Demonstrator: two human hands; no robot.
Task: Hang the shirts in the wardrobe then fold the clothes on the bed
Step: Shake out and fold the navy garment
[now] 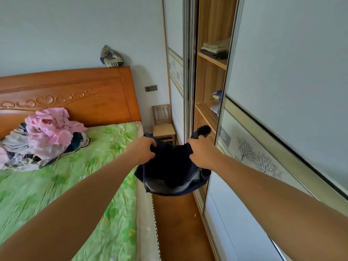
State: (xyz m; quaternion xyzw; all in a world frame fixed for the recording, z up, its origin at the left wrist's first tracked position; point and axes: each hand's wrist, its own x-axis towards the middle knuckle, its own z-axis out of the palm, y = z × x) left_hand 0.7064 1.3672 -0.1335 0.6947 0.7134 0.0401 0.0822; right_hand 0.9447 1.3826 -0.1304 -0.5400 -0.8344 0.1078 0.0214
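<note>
Between the bed (66, 185) and the open wardrobe (211, 76), both hands, left hand (142, 150) and right hand (202, 153), pinch a dark shirt (169, 172) not yet hung, while the clothes pile (43, 140) lies unfolded on the bed.

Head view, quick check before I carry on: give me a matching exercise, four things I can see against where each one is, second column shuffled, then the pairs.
Things:
1. navy garment
2. pink garment
3. folded clothes
4. wooden chair

Places:
A. on a wardrobe shelf
B. gripped by the left hand and the right hand
C. on the floor in the corner past the bed
D. on top of the heap on the bed

Pairs: 1-B, 2-D, 3-A, 4-C.
</note>
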